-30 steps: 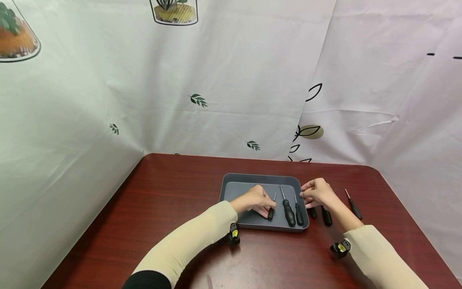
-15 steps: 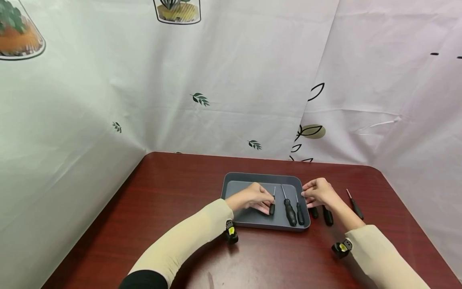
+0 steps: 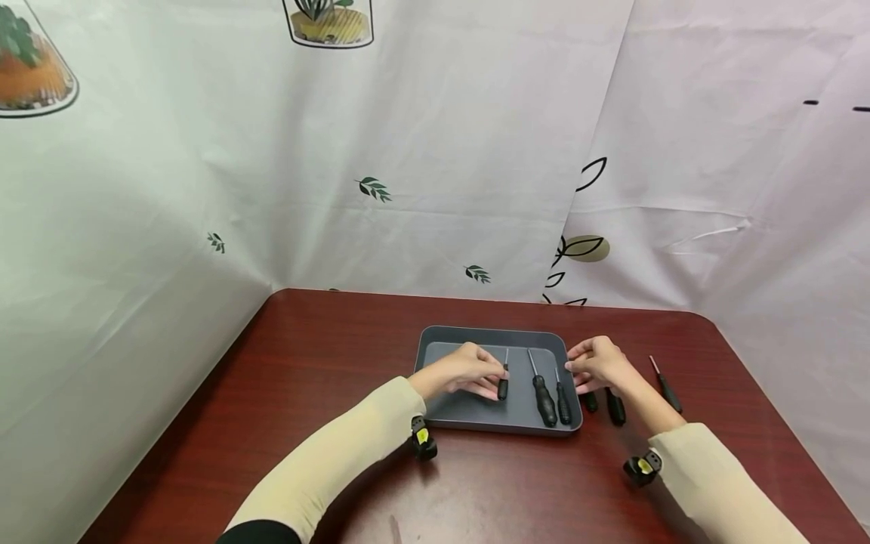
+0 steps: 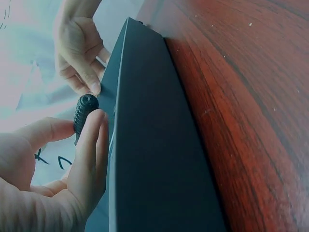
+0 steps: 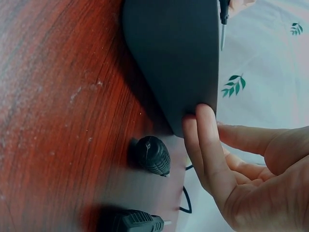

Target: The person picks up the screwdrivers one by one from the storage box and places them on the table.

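Observation:
My left hand (image 3: 465, 370) pinches a small black-handled screwdriver (image 3: 503, 389) between thumb and fingers over the grey tray (image 3: 489, 429), its thin shaft pointing to the far side. In the left wrist view the handle end (image 4: 88, 102) shows above the tray's rim. To its right, a large screwdriver (image 3: 544, 400) and a slimmer screwdriver (image 3: 563, 404) lie side by side in the tray. My right hand (image 3: 598, 363) grips the tray's right rim. The right wrist view shows two fingers (image 5: 205, 125) on the outer wall and the thumb on the inner side.
Right of the tray, two black handles (image 3: 615, 408) (image 3: 589, 400) lie partly under my right hand. A further screwdriver (image 3: 669, 393) lies farther right on the brown table (image 3: 340, 355). A white printed cloth (image 3: 421, 151) hangs behind the table.
My left hand has lifted slightly and moved left with the small screwdriver, away from the two lying in the tray. The right hand stays on the tray's rim.

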Available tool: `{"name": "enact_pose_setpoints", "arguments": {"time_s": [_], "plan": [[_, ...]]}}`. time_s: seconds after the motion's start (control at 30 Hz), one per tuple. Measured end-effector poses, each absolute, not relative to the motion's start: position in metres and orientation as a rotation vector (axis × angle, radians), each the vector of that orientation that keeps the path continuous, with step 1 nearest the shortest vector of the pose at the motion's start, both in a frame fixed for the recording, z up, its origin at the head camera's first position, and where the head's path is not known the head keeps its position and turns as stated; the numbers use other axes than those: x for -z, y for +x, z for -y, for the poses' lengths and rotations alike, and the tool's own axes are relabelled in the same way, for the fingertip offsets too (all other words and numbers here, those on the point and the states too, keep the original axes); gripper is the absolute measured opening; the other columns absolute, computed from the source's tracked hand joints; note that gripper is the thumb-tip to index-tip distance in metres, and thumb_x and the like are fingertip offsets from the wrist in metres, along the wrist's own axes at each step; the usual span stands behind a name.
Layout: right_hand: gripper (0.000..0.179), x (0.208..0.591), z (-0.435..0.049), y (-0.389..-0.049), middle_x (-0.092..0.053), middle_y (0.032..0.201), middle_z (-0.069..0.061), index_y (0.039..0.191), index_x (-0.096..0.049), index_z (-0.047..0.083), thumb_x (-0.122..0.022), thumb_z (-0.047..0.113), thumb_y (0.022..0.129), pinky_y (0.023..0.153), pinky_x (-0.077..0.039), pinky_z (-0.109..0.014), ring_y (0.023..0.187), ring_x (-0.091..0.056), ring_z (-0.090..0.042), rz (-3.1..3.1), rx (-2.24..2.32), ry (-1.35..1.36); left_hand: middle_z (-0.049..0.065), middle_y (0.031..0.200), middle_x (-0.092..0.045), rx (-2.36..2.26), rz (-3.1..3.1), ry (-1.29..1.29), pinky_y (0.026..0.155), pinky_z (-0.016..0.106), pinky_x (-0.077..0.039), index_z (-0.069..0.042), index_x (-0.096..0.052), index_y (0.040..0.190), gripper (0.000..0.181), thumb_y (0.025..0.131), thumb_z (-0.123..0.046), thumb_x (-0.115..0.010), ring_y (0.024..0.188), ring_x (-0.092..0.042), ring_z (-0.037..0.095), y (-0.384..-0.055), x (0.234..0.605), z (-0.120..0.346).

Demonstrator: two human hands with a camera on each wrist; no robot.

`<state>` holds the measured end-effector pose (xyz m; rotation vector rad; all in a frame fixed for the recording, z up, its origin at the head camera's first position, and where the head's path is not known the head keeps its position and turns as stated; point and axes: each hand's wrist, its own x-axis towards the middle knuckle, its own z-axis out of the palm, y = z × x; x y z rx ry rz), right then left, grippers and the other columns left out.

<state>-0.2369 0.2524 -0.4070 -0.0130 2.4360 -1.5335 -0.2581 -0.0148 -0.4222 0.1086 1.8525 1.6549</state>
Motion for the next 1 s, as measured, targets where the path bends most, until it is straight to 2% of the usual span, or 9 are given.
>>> {"name": "enact_pose_setpoints", "arguments": {"time_s": [0.43, 0.8, 1.0], "plan": [[0.031, 0.408, -0.253, -0.237, -0.069, 0.089, -0.02, 0.117, -0.051, -0.023, -0.062, -0.007, 0.093, 0.058, -0.062, -0.04, 0.061, -0.068, -0.02, -2.432, 1.537, -0.016, 0.019, 0.1, -0.066, -1.642, -1.865, 0.114, 0.07, 0.035, -0.063, 0.008, -0.068, 0.112, 0.025, 0.09, -0.003, -0.072, 0.081, -0.071, 0.025, -0.259, 0.418, 0.033], [0.031, 0.407, -0.254, -0.237, -0.07, 0.087, -0.015, 0.118, -0.05, -0.023, -0.061, -0.007, 0.094, 0.059, -0.062, -0.041, 0.061, -0.067, -0.019, -2.412, 1.531, -0.02, 0.018, 0.107, -0.065, -1.644, -1.88, 0.109, 0.074, 0.035, -0.062, 0.008, -0.066, 0.118, 0.031, 0.091, -0.005, -0.073, 0.087, -0.071, 0.026, -0.257, 0.415, 0.052], [0.03, 0.406, -0.253, -0.237, -0.07, 0.088, -0.016, 0.117, -0.05, -0.023, -0.061, -0.007, 0.094, 0.059, -0.062, -0.041, 0.061, -0.067, -0.02, -2.424, 1.521, -0.016, 0.019, 0.112, -0.065, -1.651, -1.892, 0.107, 0.076, 0.036, -0.062, 0.008, -0.064, 0.122, 0.034, 0.092, -0.006, -0.072, 0.09, -0.07, 0.027, -0.256, 0.411, 0.064]]}}
